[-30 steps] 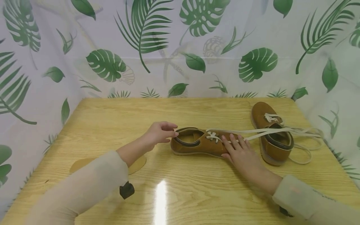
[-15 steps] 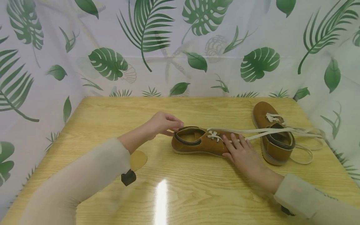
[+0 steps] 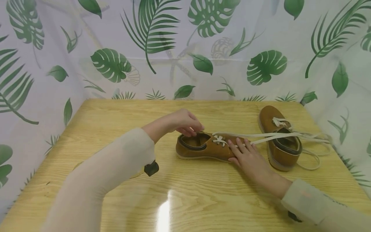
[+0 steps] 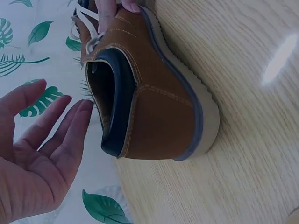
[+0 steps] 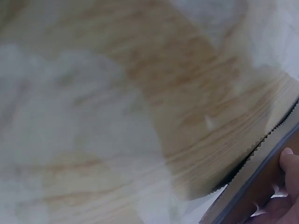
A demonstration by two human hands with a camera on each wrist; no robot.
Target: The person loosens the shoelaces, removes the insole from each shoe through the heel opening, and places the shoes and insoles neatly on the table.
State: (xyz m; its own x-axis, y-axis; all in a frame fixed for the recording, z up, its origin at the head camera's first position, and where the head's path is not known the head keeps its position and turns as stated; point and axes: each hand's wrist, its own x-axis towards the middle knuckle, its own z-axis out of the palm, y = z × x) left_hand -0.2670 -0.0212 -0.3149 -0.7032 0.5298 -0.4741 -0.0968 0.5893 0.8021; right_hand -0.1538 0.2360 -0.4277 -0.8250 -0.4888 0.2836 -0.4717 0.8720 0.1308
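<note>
A brown lace-up shoe (image 3: pixel 185 151) lies on its sole in the middle of the table, toe to the right. My left hand (image 3: pixel 186 122) hovers over the far side of its dark-lined opening, with bent, loose fingers. In the left wrist view this hand (image 4: pixel 44 149) holds nothing, and its fingertips are beside the collar. My right hand (image 3: pixel 253 166) rests on the shoe's toe, fingers spread across the upper. The right wrist view has its thumb (image 5: pixel 290 163) against the shoe's side, above the ridged sole (image 5: pixel 261 161).
A second brown shoe (image 3: pixel 275 141) sits at the right. Long white laces (image 3: pixel 269 138) run from the first shoe across it. Mostly hidden under my left sleeve lies a flat tan piece (image 3: pixel 137 175). A leaf-print cloth (image 3: pixel 174 77) hangs behind the table (image 3: pixel 217 199).
My left hand has moved right, from the shoe's heel to above the far side of its opening. The left sleeve now covers most of the flat tan piece. My right hand stays on the toe.
</note>
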